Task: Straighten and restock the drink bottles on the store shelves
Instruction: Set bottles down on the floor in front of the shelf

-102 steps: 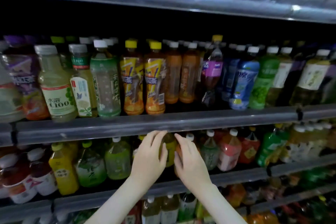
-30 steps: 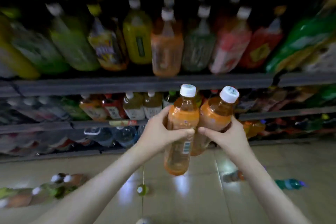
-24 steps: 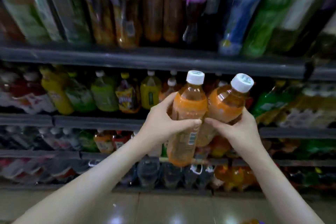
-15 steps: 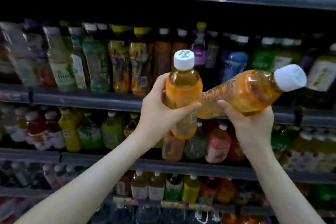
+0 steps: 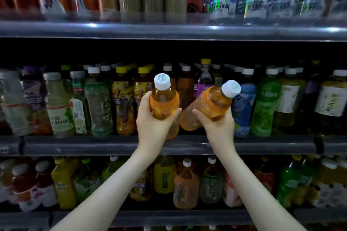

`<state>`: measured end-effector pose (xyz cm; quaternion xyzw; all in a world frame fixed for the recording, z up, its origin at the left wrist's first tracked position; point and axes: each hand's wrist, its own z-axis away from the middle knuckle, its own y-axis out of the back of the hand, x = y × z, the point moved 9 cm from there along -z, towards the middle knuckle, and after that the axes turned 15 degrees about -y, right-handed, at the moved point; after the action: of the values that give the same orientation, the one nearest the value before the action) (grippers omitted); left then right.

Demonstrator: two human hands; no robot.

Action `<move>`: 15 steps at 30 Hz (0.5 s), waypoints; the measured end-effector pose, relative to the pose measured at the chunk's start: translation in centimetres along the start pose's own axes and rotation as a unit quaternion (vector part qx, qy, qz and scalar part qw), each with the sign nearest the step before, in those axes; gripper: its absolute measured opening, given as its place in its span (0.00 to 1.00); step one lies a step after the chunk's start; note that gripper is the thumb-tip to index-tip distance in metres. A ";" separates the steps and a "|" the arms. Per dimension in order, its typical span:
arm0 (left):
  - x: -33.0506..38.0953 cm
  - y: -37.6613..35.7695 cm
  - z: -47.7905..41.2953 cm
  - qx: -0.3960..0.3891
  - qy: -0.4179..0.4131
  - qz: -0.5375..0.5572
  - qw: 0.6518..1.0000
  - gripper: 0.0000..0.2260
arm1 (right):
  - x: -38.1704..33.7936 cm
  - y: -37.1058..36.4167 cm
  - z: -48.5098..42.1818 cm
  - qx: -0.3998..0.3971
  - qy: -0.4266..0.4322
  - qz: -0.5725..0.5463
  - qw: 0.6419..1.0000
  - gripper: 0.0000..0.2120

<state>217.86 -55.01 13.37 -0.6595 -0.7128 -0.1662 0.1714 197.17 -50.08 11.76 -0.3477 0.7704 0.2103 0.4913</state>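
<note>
I hold two orange drink bottles with white caps in front of the middle shelf (image 5: 93,144). My left hand (image 5: 153,124) grips the left orange bottle (image 5: 164,102), which stands upright. My right hand (image 5: 218,124) grips the right orange bottle (image 5: 208,105), tilted with its cap pointing up and to the right. Their lower parts nearly touch between my hands. Both bottles hang just in front of the row of brown tea bottles (image 5: 185,84) on that shelf.
The middle shelf is packed with upright bottles: yellow-capped ones (image 5: 122,99) left of my hands, blue (image 5: 244,107) and green ones (image 5: 264,105) to the right. The top shelf (image 5: 169,30) carries water bottles and cans. The lower shelf (image 5: 169,215) holds larger juice bottles.
Both hands have lifted the two orange bottles from low near the floor up to the middle shelf. The right bottle has tipped back from nearly level to a steeper slant.
</note>
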 end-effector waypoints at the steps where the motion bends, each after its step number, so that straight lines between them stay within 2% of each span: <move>1: -0.6 -0.4 -0.2 -0.004 0.002 -0.009 1.000 0.30 | 0.0 -0.6 -0.4 -0.012 -0.004 0.001 1.000 0.25; 5: -1.6 -1.7 -2.1 -0.018 0.009 -0.068 0.997 0.34 | 0.4 -2.5 -1.8 -0.041 -0.031 0.008 0.999 0.26; 10: -2.6 -1.7 -3.2 0.014 0.026 -0.089 0.996 0.33 | 1.2 -4.7 -3.1 -0.035 -0.053 0.068 0.996 0.30; 15: -4.3 -2.0 -3.7 0.011 0.054 -0.106 0.993 0.33 | 1.4 -6.6 -4.0 -0.051 -0.020 0.143 0.988 0.34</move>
<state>216.27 -60.66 14.62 -0.5688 -0.7700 -0.2108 0.1978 199.24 -57.63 12.37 -0.2545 0.7904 0.3240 0.4533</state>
